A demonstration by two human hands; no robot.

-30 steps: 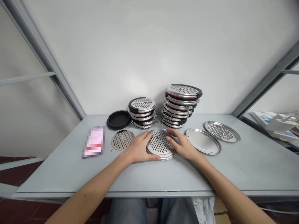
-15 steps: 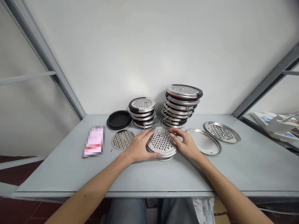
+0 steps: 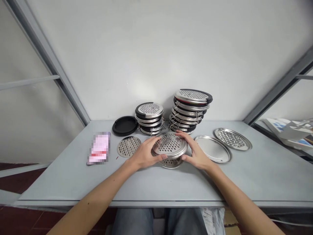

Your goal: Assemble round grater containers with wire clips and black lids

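Disc (image 3: 170,145), slotted steel, one, just below centre of frame; left hand (image 3: 144,154) and right hand (image 3: 198,153) clamped on its rim; one perforated plate (image 3: 171,164) beneath; two stacks (image 3: 190,112) at centre; one black dish (image 3: 124,125), one flat grater (image 3: 128,146) left of centre; one plain tray (image 3: 213,149), one grating tray (image 3: 230,138) at right.

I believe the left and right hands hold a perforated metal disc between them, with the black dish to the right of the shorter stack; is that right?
Not quite: the head view shows the black dish to the left of the shorter stack. The left hand and right hand do hold the perforated metal disc between them.
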